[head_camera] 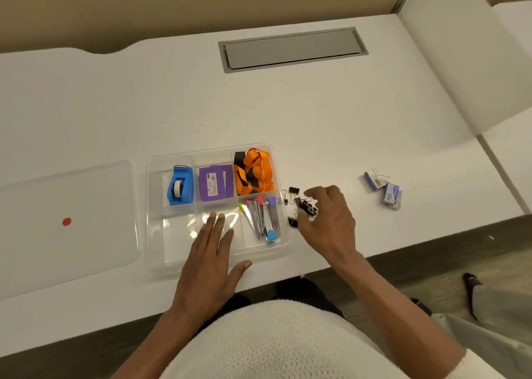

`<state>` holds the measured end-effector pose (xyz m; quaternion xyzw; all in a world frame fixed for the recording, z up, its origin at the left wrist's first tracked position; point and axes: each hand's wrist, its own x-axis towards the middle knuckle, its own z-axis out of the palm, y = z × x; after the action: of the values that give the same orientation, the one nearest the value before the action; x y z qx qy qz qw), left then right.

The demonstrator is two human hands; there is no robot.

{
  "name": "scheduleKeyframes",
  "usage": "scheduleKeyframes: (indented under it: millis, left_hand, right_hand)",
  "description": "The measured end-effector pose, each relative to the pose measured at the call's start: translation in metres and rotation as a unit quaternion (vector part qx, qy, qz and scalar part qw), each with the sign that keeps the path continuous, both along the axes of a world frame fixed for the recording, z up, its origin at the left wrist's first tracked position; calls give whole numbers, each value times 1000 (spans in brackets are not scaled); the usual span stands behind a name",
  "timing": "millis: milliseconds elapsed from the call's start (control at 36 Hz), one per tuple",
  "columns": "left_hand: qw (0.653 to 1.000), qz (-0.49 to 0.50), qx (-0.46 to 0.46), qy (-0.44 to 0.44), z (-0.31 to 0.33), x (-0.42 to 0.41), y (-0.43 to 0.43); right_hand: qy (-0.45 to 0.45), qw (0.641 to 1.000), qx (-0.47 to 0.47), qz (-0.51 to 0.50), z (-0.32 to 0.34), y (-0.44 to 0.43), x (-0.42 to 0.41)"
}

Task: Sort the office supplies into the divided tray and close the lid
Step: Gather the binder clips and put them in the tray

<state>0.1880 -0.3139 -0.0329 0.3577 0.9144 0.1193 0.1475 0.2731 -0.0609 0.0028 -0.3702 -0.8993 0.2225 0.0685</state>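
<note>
My right hand (328, 220) sat curled over the pile of black binder clips (305, 206) on the table (316, 119), just right of the divided tray (152, 234); I could not tell whether its fingers had closed on any. My left hand (214, 252) lay flat, fingers apart, in a front compartment. I judged a loose scoop could scatter clips or drop some among the staplers (263, 217). The two staple boxes (384, 187) waited well apart, and the lid (66, 220) lay left of the tray.
</note>
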Motion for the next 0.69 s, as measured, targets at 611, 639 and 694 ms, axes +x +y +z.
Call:
scheduleKeyframes:
  millis: [611, 639, 694]
  left_hand:
    - [959, -257, -47, 112, 57, -56, 200]
    - [953, -271, -70, 118, 55, -57, 205]
    - [943, -289, -106, 128, 51, -60, 215]
  right_hand:
    - [-69, 995, -7, 78, -59, 31, -4]
    - [-70, 995, -11, 76, -59, 33, -4]
    - [-64, 995, -33, 66, -59, 40, -2]
